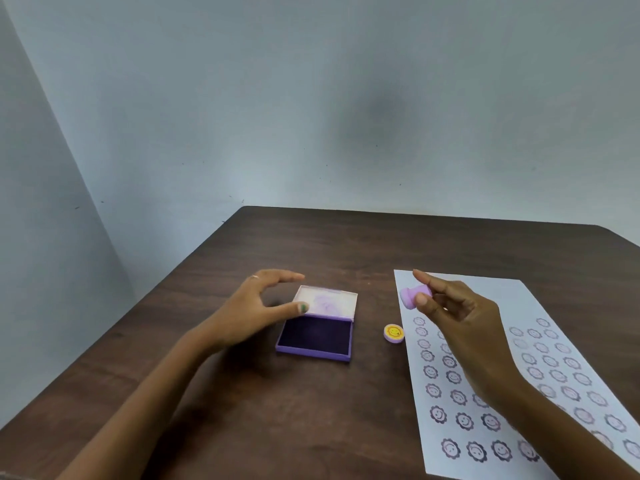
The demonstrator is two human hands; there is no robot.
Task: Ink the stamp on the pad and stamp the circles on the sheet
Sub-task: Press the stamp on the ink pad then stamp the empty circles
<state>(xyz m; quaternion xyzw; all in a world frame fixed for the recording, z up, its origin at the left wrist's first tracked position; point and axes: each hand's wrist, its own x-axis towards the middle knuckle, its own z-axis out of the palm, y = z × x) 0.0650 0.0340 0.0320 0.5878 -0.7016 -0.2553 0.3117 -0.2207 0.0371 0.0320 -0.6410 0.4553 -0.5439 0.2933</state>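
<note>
- Right hand (460,317) pinches the lilac stamp (414,296) between thumb and fingers, raised over the stamped sheet (512,341).
- Left hand (252,313), fingers spread, hovers beside the open ink pad (317,336).
- The stamp's cap (393,332) lies between pad and sheet.

right hand (450,306) and forearm cover a diagonal band of the sheet (491,289), so prints under them are unreadable; sheet's right and bottom edges run out of frame; stamp (414,296) is motion-blurred, its face not legible; left hand (256,306) hides the ink pad (315,336) lid's left corner; both arms cut off at the bottom edge
</note>
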